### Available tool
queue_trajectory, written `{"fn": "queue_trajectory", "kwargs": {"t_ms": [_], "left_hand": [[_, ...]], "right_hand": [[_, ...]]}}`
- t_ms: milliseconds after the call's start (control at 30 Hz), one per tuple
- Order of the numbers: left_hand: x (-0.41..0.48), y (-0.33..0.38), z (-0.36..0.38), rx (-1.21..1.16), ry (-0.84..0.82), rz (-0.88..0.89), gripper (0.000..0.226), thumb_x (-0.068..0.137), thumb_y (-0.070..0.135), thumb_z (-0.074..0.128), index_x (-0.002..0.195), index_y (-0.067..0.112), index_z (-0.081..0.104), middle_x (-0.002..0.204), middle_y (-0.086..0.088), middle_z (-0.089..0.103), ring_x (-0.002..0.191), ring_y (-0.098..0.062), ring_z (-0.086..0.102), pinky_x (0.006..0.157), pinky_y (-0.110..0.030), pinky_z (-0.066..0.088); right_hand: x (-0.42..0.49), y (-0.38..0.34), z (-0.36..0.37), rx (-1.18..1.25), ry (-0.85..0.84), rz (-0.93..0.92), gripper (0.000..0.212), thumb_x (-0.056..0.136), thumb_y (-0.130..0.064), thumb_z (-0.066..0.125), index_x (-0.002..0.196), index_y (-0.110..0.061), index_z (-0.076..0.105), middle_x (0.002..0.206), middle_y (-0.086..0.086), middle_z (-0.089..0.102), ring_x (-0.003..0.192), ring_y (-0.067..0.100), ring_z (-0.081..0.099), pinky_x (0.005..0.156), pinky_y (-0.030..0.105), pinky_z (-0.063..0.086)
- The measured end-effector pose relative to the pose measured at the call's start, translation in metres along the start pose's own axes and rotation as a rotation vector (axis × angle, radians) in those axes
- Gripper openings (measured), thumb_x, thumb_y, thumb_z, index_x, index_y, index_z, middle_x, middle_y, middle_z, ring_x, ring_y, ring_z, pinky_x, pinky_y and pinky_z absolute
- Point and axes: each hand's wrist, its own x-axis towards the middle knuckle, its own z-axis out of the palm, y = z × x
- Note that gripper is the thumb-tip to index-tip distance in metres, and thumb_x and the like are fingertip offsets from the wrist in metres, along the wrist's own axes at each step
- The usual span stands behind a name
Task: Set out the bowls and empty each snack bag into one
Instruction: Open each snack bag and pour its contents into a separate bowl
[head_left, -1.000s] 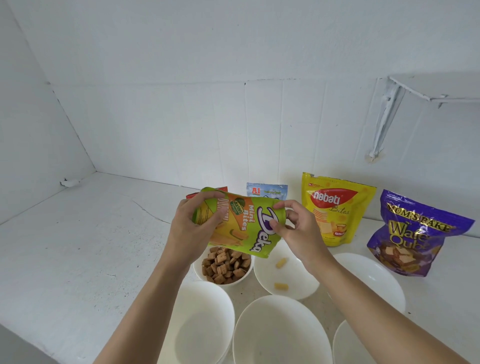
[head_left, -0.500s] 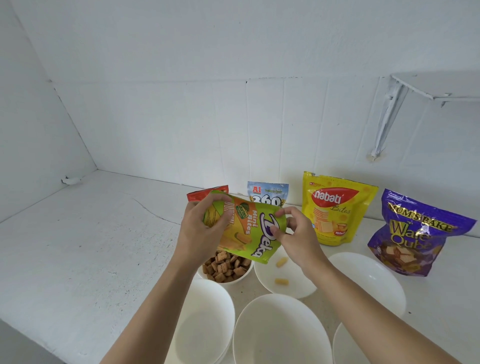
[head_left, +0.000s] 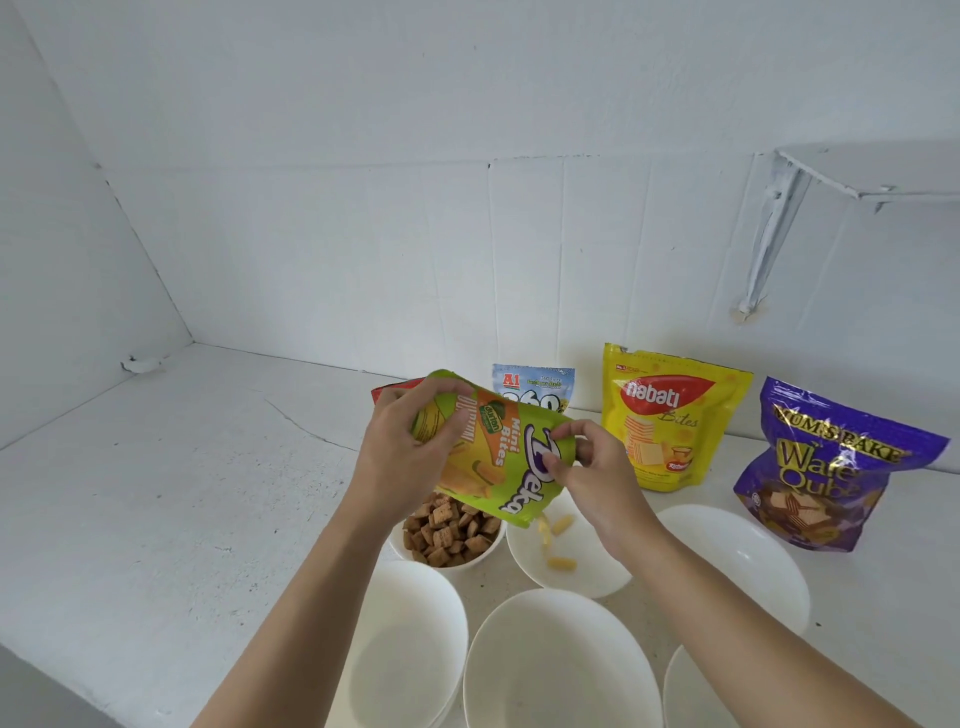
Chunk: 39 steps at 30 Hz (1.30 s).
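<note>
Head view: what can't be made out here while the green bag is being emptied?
All head view.
Red bag: mostly hidden behind the left hand and green Deka bag; label unreadable.
Blue A1 bag: lower half covered by the Deka bag.
Deka bag's remaining contents: opaque foil hides them.
Nearest right bowl: cut off by the bottom edge and right forearm.

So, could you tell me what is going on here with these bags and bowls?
A person tips the green Deka bag over a white bowl, the left hand gripping its base and the right hand pinching near its mouth. A few yellow pieces lie in that bowl. The bowl beside it holds brown squares. The Nabati bag and the purple wafer bag stand by the wall.
</note>
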Motion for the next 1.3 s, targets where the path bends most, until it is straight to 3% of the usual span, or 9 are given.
{"fn": "queue_trajectory", "kwargs": {"t_ms": [133, 333, 433, 567, 700, 833, 1067, 1200, 1300], "left_hand": [[0.000, -0.004, 0.001, 0.003, 0.017, -0.027, 0.022, 0.098, 0.033, 0.065, 0.102, 0.054, 0.068, 0.114, 0.008, 0.052, 0.113, -0.018, 0.057, 0.091, -0.045, 0.059], [0.006, 0.009, -0.010, -0.055, 0.097, -0.013, 0.019, 0.100, 0.030, 0.064, 0.102, 0.048, 0.070, 0.115, -0.003, 0.054, 0.088, -0.002, 0.062, 0.065, -0.014, 0.054], [0.013, 0.023, -0.019, -0.064, 0.151, 0.045, 0.020, 0.098, 0.030, 0.067, 0.100, 0.050, 0.070, 0.111, -0.004, 0.056, 0.078, 0.002, 0.063, 0.071, -0.023, 0.058], [0.022, 0.049, -0.035, -0.025, 0.226, 0.144, 0.020, 0.095, 0.032, 0.069, 0.101, 0.052, 0.068, 0.108, 0.002, 0.059, 0.086, -0.009, 0.066, 0.081, -0.041, 0.061], [0.028, 0.071, -0.046, 0.023, 0.232, 0.261, 0.017, 0.096, 0.038, 0.067, 0.107, 0.051, 0.067, 0.112, 0.003, 0.061, 0.093, -0.010, 0.067, 0.076, -0.039, 0.063], [0.025, 0.073, -0.043, 0.137, 0.103, 0.298, 0.025, 0.093, 0.042, 0.071, 0.115, 0.052, 0.066, 0.112, 0.003, 0.058, 0.091, 0.001, 0.062, 0.073, -0.017, 0.057], [0.015, 0.038, -0.016, 0.043, -0.162, 0.114, 0.031, 0.091, 0.036, 0.076, 0.118, 0.047, 0.067, 0.105, 0.019, 0.073, 0.090, 0.002, 0.070, 0.076, -0.029, 0.063], [0.013, 0.029, -0.004, 0.032, -0.109, 0.142, 0.027, 0.096, 0.022, 0.071, 0.116, 0.040, 0.070, 0.103, 0.018, 0.074, 0.092, 0.002, 0.069, 0.072, -0.023, 0.060], [0.015, 0.032, -0.006, 0.010, -0.005, 0.179, 0.029, 0.096, 0.014, 0.070, 0.110, 0.039, 0.073, 0.100, 0.013, 0.076, 0.092, -0.005, 0.072, 0.075, -0.033, 0.062]], "right_hand": [[0.000, -0.002, -0.002, -0.045, 0.007, -0.017, 0.020, 0.093, 0.001, 0.067, 0.098, -0.017, 0.060, 0.097, 0.002, 0.077, 0.090, 0.017, 0.073, 0.062, 0.020, 0.054], [0.002, -0.029, 0.001, -0.034, -0.010, -0.116, 0.017, 0.093, -0.001, 0.068, 0.105, -0.011, 0.061, 0.099, 0.004, 0.076, 0.083, 0.007, 0.073, 0.056, 0.015, 0.053], [0.006, -0.046, 0.002, -0.029, -0.020, -0.190, 0.017, 0.093, -0.004, 0.069, 0.101, -0.018, 0.062, 0.097, 0.005, 0.077, 0.088, 0.016, 0.075, 0.067, 0.025, 0.058], [0.008, -0.069, 0.003, 0.022, -0.034, -0.273, 0.018, 0.091, -0.005, 0.071, 0.102, -0.017, 0.063, 0.094, 0.010, 0.077, 0.092, 0.021, 0.075, 0.079, 0.038, 0.060], [0.006, -0.084, 0.002, 0.187, -0.072, -0.296, 0.018, 0.091, 0.000, 0.069, 0.103, -0.012, 0.062, 0.096, 0.008, 0.078, 0.091, 0.020, 0.075, 0.073, 0.030, 0.059], [0.004, -0.071, -0.001, 0.230, -0.026, -0.251, 0.019, 0.093, 0.001, 0.066, 0.097, -0.016, 0.060, 0.097, 0.010, 0.077, 0.091, 0.022, 0.074, 0.073, 0.035, 0.060], [0.003, -0.014, -0.008, 0.228, 0.056, 0.014, 0.019, 0.094, 0.004, 0.063, 0.095, -0.014, 0.057, 0.102, 0.015, 0.075, 0.102, 0.035, 0.071, 0.084, 0.043, 0.059], [0.003, -0.006, -0.009, 0.248, 0.068, 0.058, 0.019, 0.093, 0.005, 0.064, 0.093, -0.013, 0.056, 0.099, 0.012, 0.076, 0.103, 0.035, 0.071, 0.094, 0.051, 0.056], [0.004, -0.016, -0.010, 0.260, 0.043, -0.002, 0.018, 0.093, 0.003, 0.065, 0.095, -0.013, 0.056, 0.100, 0.012, 0.077, 0.099, 0.031, 0.073, 0.085, 0.046, 0.059]]}}
